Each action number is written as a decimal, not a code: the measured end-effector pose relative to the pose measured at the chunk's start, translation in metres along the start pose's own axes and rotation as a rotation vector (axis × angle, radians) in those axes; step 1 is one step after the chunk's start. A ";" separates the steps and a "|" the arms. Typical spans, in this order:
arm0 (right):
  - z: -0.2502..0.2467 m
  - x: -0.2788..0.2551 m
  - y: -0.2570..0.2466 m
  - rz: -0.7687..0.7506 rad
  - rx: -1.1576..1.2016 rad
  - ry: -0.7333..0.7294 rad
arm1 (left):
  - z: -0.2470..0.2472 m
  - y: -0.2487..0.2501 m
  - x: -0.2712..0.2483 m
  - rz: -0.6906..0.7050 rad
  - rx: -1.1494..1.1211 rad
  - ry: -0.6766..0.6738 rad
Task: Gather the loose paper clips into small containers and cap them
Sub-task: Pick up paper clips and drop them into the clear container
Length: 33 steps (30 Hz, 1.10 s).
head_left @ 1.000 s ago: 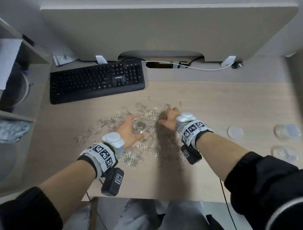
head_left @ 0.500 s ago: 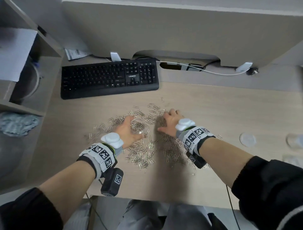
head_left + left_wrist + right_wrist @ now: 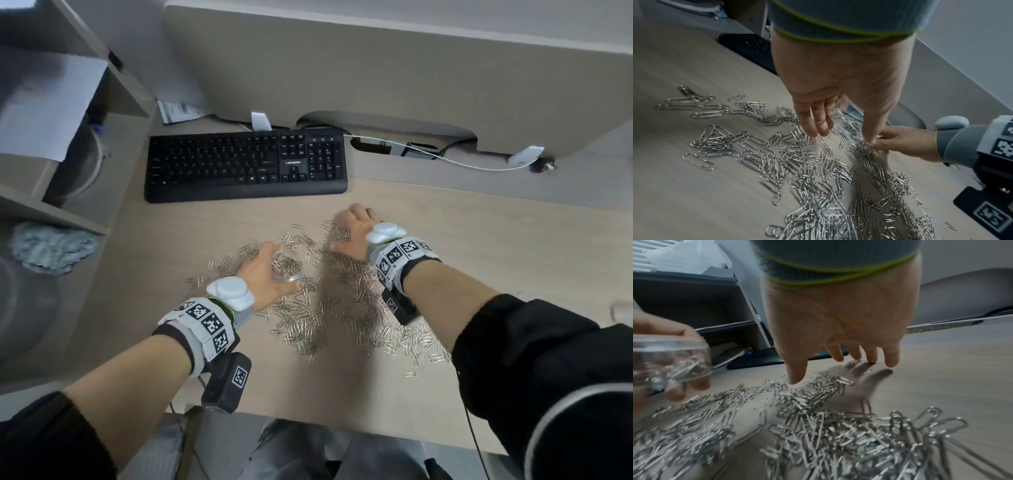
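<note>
Several silver paper clips (image 3: 308, 322) lie scattered over the wooden desk (image 3: 479, 240). My left hand (image 3: 281, 270) grips a small clear round container (image 3: 286, 265) that is partly filled with clips and is held just above the pile. In the left wrist view the container (image 3: 846, 123) sits between thumb and fingers (image 3: 813, 123). My right hand (image 3: 346, 229) is open, fingers spread, at the far edge of the pile. Its fingertips (image 3: 871, 358) touch down on the desk among the clips (image 3: 818, 426). In that view the container (image 3: 670, 363) appears blurred at the left.
A black keyboard (image 3: 245, 164) lies just beyond the pile. A shelf unit (image 3: 68, 205) with a blue cloth (image 3: 51, 248) stands to the left. A white cable (image 3: 462, 164) runs along the back. The desk's front edge (image 3: 308, 421) is near my arms.
My right hand has reached farther out toward the keyboard, over the far side of the pile. The left hand still holds the container in about the same place. The head view has shifted.
</note>
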State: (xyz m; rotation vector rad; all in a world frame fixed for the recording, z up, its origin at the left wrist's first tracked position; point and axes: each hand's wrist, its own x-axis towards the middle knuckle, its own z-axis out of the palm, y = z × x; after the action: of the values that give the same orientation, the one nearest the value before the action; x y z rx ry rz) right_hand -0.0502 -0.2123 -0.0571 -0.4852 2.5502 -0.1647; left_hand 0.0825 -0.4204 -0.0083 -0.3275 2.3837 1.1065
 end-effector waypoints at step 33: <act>0.054 -0.108 0.035 -0.108 -0.070 -0.068 | 0.020 0.031 -0.008 0.013 0.152 -0.108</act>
State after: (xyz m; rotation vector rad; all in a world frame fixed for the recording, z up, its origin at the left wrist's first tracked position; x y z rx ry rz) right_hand 0.0533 -0.1407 -0.0584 -0.6458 2.4713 -0.0964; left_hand 0.0832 -0.3855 0.0048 -0.1951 2.3598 0.9184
